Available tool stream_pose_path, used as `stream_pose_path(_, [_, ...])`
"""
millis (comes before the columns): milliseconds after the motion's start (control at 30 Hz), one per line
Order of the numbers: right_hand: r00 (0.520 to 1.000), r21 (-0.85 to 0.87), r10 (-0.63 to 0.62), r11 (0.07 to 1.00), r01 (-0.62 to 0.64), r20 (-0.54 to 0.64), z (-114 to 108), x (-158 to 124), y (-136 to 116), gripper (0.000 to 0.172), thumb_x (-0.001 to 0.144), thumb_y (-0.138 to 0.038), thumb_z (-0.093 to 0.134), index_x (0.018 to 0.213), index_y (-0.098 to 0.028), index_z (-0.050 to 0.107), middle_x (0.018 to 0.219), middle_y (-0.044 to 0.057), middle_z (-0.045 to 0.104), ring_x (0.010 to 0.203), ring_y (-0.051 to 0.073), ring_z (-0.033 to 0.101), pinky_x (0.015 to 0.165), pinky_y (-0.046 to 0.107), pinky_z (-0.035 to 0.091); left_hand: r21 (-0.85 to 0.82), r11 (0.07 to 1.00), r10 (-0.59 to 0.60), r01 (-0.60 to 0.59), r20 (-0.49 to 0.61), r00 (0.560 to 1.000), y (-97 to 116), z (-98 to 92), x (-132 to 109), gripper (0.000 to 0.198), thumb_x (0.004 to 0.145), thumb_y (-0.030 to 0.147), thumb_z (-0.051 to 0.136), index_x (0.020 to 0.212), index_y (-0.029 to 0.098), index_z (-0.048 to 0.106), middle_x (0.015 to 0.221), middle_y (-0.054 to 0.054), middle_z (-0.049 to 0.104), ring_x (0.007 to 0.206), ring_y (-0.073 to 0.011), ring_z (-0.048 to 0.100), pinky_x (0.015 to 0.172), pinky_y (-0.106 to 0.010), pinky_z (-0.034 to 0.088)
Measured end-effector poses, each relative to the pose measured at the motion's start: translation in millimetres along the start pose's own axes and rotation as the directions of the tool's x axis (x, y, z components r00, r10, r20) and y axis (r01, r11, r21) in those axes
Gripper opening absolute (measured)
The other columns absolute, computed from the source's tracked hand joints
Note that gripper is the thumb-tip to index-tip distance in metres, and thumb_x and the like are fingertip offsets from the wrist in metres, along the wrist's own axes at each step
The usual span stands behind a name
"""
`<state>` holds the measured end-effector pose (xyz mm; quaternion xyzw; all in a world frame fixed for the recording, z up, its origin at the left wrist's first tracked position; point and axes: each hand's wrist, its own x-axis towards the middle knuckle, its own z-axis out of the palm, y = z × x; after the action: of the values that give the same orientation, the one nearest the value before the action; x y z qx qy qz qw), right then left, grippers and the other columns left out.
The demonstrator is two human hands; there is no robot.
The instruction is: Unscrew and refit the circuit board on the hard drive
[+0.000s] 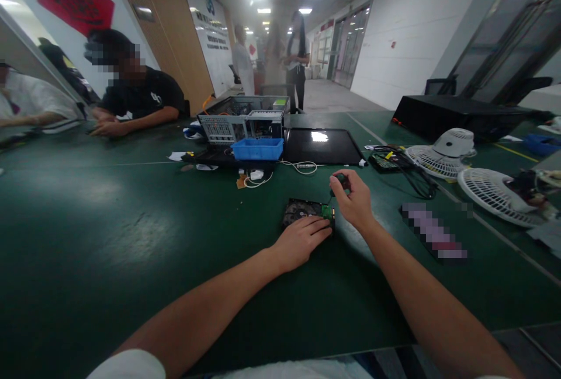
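A hard drive (pixel 302 208) lies on the green table with its circuit-board side up, a bright green board showing at its right end. My left hand (pixel 303 240) rests flat across the drive's near edge, fingers stretched out to the right and holding nothing. My right hand (pixel 354 197) is closed around the dark handle of a screwdriver (pixel 339 180). The screwdriver's thin shaft slants down to the green board near the drive's far right corner. Whether its tip sits in a screw is too small to tell.
An opened computer case (pixel 243 122) stands beyond the drive, a blue tray (pixel 258 149) before it. A black panel (pixel 323 145) lies right of it. White fan parts (pixel 438 154), cables (pixel 416 177) and a phone-like slab (pixel 432 230) lie rightward. A person (pixel 135 90) sits far left.
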<state>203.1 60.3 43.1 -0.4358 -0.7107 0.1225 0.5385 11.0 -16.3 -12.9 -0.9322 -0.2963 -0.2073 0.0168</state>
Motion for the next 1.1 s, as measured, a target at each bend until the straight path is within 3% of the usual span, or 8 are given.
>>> stream_pose_path(133, [0.997, 0.081, 0.076, 0.994, -0.076, 0.009, 0.5, -0.7, -3.5, 0.025, 0.092, -0.047, 0.064, 0.092, -0.023, 0.059, 0.086, 0.003, 0.074, 0.066, 0.017, 0.067, 0.061, 0.030, 0.051, -0.007, 1.000, 0.003, -0.003, 0.006, 1.000, 0.5, -1.4, -0.1, 0.050, 0.091, 0.005, 0.049, 0.139, 0.017, 0.053, 0.147, -0.011, 0.054, 0.141, -0.0245, 0.044, 0.116, -0.044, 0.041])
stream_pose_path(267, [0.989, 0.235, 0.123, 0.962, -0.138, 0.076, 2.7, -1.6, -5.2, 0.027, 0.093, -0.050, 0.061, 0.097, -0.023, 0.058, 0.083, 0.002, 0.073, 0.068, 0.017, 0.070, 0.066, 0.031, 0.055, -0.004, 1.000, -0.003, 0.003, 0.006, 1.000, 0.7, -0.8, -0.1, 0.049, 0.091, 0.005, 0.049, 0.139, 0.016, 0.054, 0.147, -0.011, 0.054, 0.141, -0.0244, 0.044, 0.116, -0.043, 0.041])
stream_pose_path(433, [0.971, 0.439, 0.158, 0.870, -0.223, 0.181, 1.8, 1.3, 0.5, 0.046, 0.100, -0.059, 0.040, 0.108, -0.022, 0.065, 0.087, 0.006, 0.071, 0.068, 0.018, 0.069, 0.043, 0.025, 0.044, 0.017, 1.000, -0.005, 0.005, 0.019, 1.000, 1.7, -2.5, 0.3, 0.048, 0.093, 0.006, 0.048, 0.140, 0.016, 0.053, 0.148, -0.011, 0.054, 0.142, -0.0242, 0.043, 0.115, -0.042, 0.042])
stream_pose_path(500, [0.960, 0.484, 0.180, 0.835, -0.263, 0.213, -0.1, 4.0, 3.3, 0.048, 0.100, -0.060, 0.040, 0.106, -0.021, 0.068, 0.088, 0.007, 0.071, 0.069, 0.018, 0.069, 0.040, 0.024, 0.042, 0.038, 0.999, -0.008, 0.007, 0.021, 1.000, 3.6, -3.3, 0.3, 0.046, 0.095, 0.007, 0.047, 0.140, 0.016, 0.053, 0.147, -0.011, 0.054, 0.142, -0.0244, 0.044, 0.114, -0.042, 0.042])
stream_pose_path(800, [0.946, 0.442, 0.194, 0.847, -0.296, 0.261, -6.2, 6.8, -3.7, 0.041, 0.095, -0.056, 0.054, 0.107, -0.021, 0.072, 0.089, 0.005, 0.068, 0.068, 0.014, 0.064, 0.043, 0.022, 0.042, 0.158, 0.983, -0.097, 0.093, 0.014, 0.995, 28.7, -8.9, -0.7, 0.041, 0.099, 0.021, 0.049, 0.139, 0.013, 0.054, 0.146, -0.013, 0.054, 0.129, -0.0286, 0.050, 0.109, -0.047, 0.041])
stream_pose_path(900, [0.942, 0.440, 0.197, 0.845, -0.304, 0.271, -6.7, 5.6, -7.6, 0.041, 0.094, -0.057, 0.056, 0.107, -0.021, 0.072, 0.087, 0.005, 0.068, 0.065, 0.013, 0.061, 0.044, 0.022, 0.042, 0.182, 0.974, -0.137, 0.136, -0.007, 0.991, 34.7, -13.4, 0.2, 0.039, 0.098, 0.024, 0.049, 0.135, 0.015, 0.057, 0.139, -0.013, 0.059, 0.120, -0.0286, 0.054, 0.102, -0.046, 0.046])
stream_pose_path(1100, [0.909, 0.528, 0.237, 0.752, -0.395, 0.342, -7.1, 6.9, -0.1, 0.042, 0.093, -0.059, 0.054, 0.084, -0.020, 0.066, 0.095, 0.009, 0.073, 0.076, 0.019, 0.068, 0.042, 0.022, 0.040, 0.161, 0.955, -0.246, 0.249, -0.040, 0.968, 33.4, -18.3, 0.2, 0.028, 0.100, 0.024, 0.044, 0.116, 0.016, 0.066, 0.114, -0.012, 0.064, 0.094, -0.0218, 0.063, 0.080, -0.037, 0.055])
